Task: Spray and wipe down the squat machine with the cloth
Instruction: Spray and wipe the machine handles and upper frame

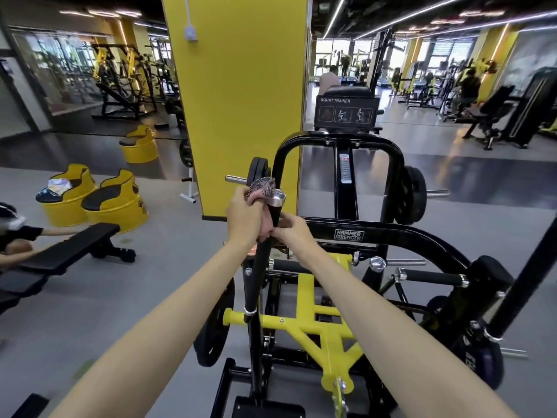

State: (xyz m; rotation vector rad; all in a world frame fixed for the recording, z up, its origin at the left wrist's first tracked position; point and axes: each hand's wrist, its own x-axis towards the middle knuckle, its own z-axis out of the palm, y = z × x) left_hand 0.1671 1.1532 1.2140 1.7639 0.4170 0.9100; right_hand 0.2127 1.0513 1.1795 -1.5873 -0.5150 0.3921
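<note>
Left hand (242, 220) tight around cloth (261, 186) at handle (275, 212) top; right hand (294, 233) just below, seemingly pinching handle

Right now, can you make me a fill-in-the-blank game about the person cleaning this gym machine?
1. The left hand holds a ____ on the black handle, which the right hand grips lower down.
2. The logo on the black crossbar says Hammer ____.
3. The sign up top says Squat ____.
4. The low frame bars are painted ____.

Missing words: cloth; Strength; Trainer; yellow.
</note>
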